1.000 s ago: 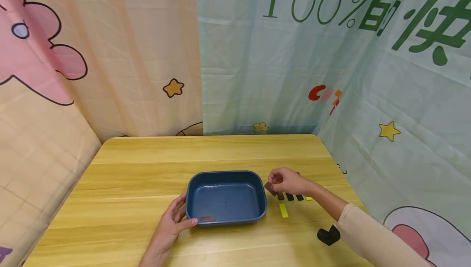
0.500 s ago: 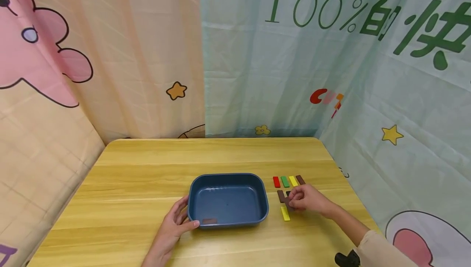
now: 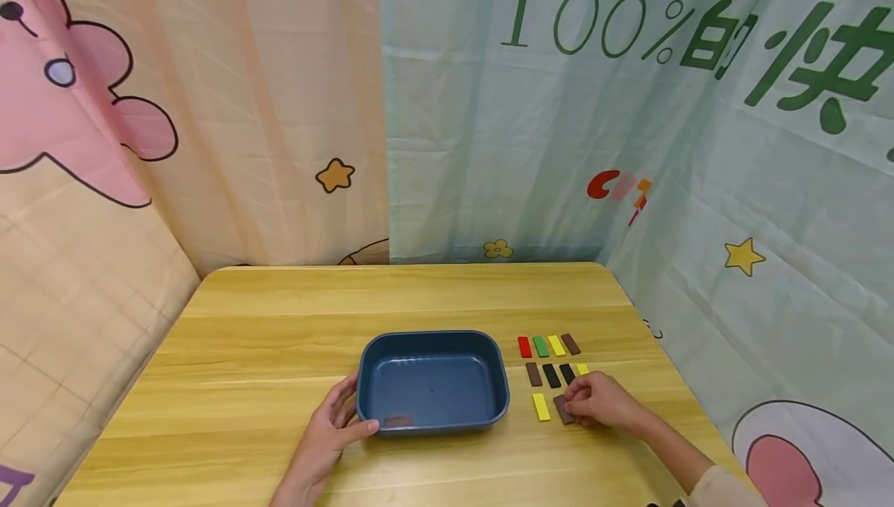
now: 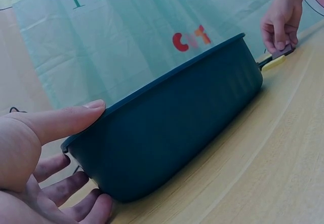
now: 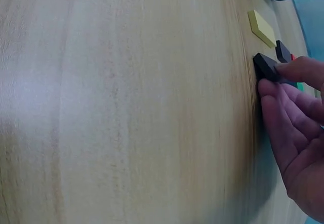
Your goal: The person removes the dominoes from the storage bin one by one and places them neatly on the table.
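Observation:
In the head view, my left hand [image 3: 324, 429] holds the left front corner of a dark blue rectangular plastic bin [image 3: 457, 338]. Its thumb lies on the rim and its fingers are against the outer wall, as the left wrist view of the bin [image 4: 177, 117] also shows. Inside the bin, near the front wall, is a flat brown block [image 3: 398, 421]. To the bin's right, my right hand [image 3: 604, 401] pinches another brown block [image 3: 563, 409] between thumb and fingers. That block [image 5: 265, 66] is down at the tabletop, beside a yellow block [image 3: 541, 407].
Behind the right hand are two rows of blocks. The back one has red [image 3: 524, 347], green [image 3: 541, 346], yellow [image 3: 556, 345] and brown [image 3: 570, 344]. The middle row has brown [image 3: 534, 374], black [image 3: 551, 376] and yellow [image 3: 583, 369] ones. Printed curtains [image 3: 461, 142] border the wooden table [image 3: 279, 321].
My right hand has carried the brown block from beside the bin's right rim, over the middle row, to the right of the front yellow block. The left hand keeps its hold on the bin.

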The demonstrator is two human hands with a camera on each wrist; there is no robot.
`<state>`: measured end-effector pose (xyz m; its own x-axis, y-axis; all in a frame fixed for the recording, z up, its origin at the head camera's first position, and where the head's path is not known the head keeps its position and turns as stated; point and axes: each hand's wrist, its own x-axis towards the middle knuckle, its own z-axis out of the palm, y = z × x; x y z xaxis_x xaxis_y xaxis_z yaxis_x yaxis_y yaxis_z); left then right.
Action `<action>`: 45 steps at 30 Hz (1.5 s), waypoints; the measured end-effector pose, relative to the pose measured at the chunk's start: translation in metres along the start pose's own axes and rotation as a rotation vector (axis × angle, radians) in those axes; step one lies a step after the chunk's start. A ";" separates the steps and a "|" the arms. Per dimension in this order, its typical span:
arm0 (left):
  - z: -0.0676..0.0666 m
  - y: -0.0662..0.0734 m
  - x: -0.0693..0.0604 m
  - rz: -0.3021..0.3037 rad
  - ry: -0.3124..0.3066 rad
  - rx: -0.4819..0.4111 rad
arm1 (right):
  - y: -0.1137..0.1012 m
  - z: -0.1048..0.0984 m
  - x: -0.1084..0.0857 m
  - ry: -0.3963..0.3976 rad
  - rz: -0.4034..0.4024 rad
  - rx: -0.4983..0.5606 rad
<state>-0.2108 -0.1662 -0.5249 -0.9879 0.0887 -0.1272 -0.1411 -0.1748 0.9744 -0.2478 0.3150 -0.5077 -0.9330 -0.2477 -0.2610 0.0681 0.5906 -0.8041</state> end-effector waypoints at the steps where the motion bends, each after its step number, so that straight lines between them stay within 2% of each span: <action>1: 0.000 0.000 0.000 0.001 0.001 0.004 | -0.001 0.000 0.000 0.003 -0.008 -0.015; 4: 0.000 0.001 0.001 0.010 0.002 0.011 | -0.004 0.002 0.000 0.019 -0.035 -0.051; 12: 0.001 -0.001 0.002 0.037 -0.002 0.002 | -0.006 0.005 -0.002 0.046 -0.043 -0.092; 19: 0.000 -0.003 0.001 0.011 -0.002 -0.011 | -0.008 0.007 -0.003 0.033 -0.078 -0.132; 29: 0.000 -0.004 0.000 0.026 -0.007 -0.019 | -0.014 0.006 0.003 0.072 -0.077 -0.254; 36: 0.000 -0.003 0.001 0.015 -0.010 -0.030 | -0.031 0.001 0.016 0.122 -0.183 -0.357; 45: 0.000 -0.002 0.001 -0.003 -0.011 -0.053 | -0.057 -0.002 0.029 0.075 -0.300 -0.405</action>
<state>-0.2117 -0.1661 -0.5275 -0.9868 0.1004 -0.1274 -0.1473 -0.2260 0.9629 -0.2790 0.2757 -0.4690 -0.9143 -0.4050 0.0011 -0.3355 0.7557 -0.5624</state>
